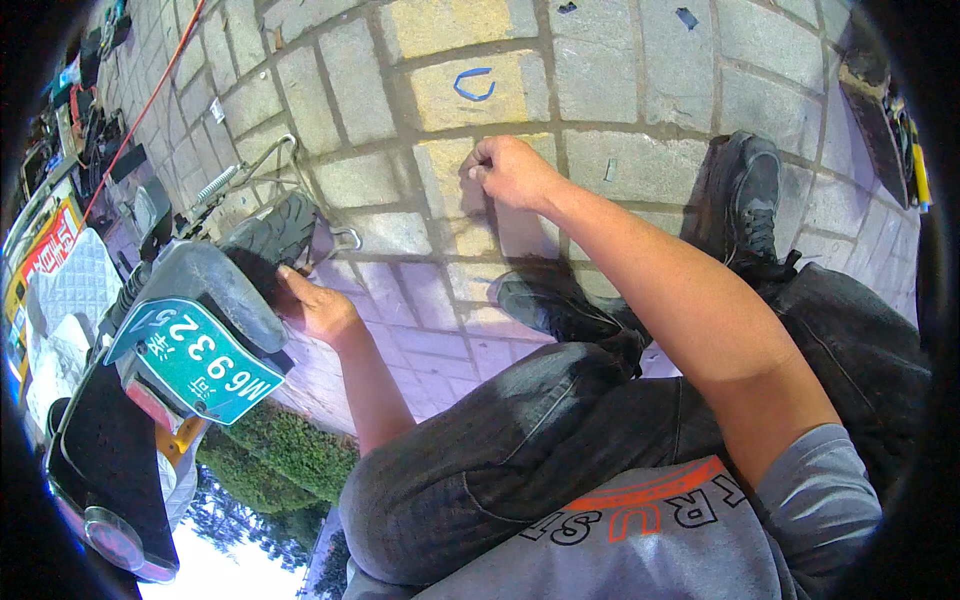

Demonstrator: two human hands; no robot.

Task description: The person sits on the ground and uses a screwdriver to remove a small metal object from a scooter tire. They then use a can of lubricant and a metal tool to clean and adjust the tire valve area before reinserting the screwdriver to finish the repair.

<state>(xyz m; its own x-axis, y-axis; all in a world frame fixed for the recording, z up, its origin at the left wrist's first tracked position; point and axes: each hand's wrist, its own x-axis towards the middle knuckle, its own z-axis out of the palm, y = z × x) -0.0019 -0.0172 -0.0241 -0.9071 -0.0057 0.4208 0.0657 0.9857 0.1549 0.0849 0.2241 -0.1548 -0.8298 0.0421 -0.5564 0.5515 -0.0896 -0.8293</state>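
Note:
My left hand [318,308] grips the black rear tire [285,228] of a two-wheeler, its fingers against the underside of the wheel. Beside it are a grey rear mudguard [215,285], a green number plate [195,365] and a metal stand with a spring [218,185]. My right hand [505,170] hovers over a yellowish paving brick, fingers curled together; whatever they may hold is too small to make out. A bent blue loop [486,95] lies on the paving just beyond that hand.
A red cord [140,125] runs across the upper left, near cluttered gear and pale quilted fabric [70,300]. My shoes [755,200] rest on the pavers [600,80]. A dark board-like object with a yellow part [875,130] is at the right edge. Small dark scraps lie at the top.

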